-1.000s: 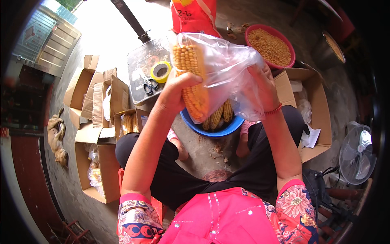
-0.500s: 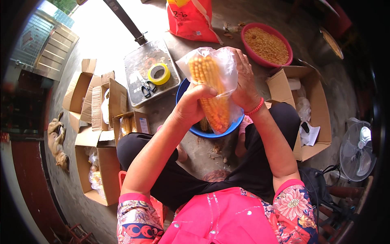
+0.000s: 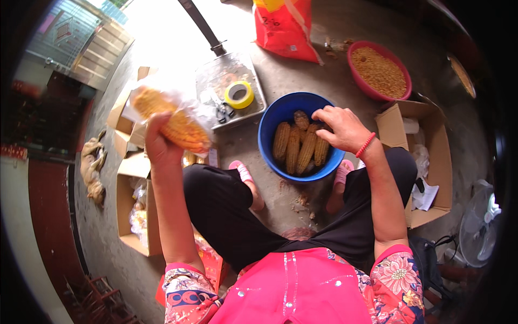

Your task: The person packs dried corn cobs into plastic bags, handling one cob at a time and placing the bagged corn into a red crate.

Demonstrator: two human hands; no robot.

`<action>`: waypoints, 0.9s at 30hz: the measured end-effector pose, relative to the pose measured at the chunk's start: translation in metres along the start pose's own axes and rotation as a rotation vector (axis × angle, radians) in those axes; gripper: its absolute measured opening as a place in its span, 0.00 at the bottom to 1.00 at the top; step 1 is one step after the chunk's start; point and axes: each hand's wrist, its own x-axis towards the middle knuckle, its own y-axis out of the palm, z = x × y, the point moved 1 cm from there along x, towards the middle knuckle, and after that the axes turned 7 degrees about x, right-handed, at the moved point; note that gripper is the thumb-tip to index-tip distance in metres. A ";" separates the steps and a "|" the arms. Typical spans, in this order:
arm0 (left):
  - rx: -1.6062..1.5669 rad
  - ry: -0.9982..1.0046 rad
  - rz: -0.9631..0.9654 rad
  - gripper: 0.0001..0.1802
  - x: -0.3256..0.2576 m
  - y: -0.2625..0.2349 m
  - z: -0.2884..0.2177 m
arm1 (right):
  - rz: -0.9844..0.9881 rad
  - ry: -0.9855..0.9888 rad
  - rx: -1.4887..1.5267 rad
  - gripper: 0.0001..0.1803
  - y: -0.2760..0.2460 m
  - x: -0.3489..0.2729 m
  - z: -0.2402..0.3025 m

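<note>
**Bagged corn (image 3: 181,129) swings out left, bucket (image 3: 280,102) now in full view**

So the floor is grey concrete (image 3: 243,143), a bit scruffy, with crumbs between the feet. A platform scale (image 3: 249,114) sits top centre with a yellow tape roll (image 3: 248,101) and dark-handled scissors (image 3: 223,114) on it. There's a red sack (image 3: 286,32) up top, a pinkish-red basin (image 3: 353,70) of loose kernels (image 3: 380,70) at upper right, and cardboard boxes at left (image 3: 154,216) and right (image 3: 442,173). A dog (image 3: 93,170) is lying flat on the far left, lol.

The bagged corn is left of centre in the upper half, tilted down to the right: yellow kernels going orange at the lower end, thin clear plastic around it. It's blurry, so I can't tell if it's one cob or more. The left hand (image 3: 162,140) grips it with the thumb over the near side; the other fingers are mostly hidden behind it.

Half a second ago both hands had it over the blue bucket. Now the right hand (image 3: 341,127) is off it, fingers loosely spread and bent over the bucket's right side. Can't tell if they're touching the brownish cobs (image 3: 300,143) inside, which show way better now.
</note>
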 end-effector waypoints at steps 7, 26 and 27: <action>0.164 -0.022 -0.565 0.31 -0.119 -0.251 -0.031 | 0.223 -0.012 0.184 0.15 0.005 -0.013 0.022; -0.063 -0.726 -1.182 0.26 -0.387 -0.434 0.176 | 0.305 0.102 0.204 0.15 0.017 -0.011 -0.001; -0.065 -0.744 -1.163 0.26 -0.381 -0.431 0.182 | 0.307 0.106 0.176 0.15 0.017 -0.010 -0.001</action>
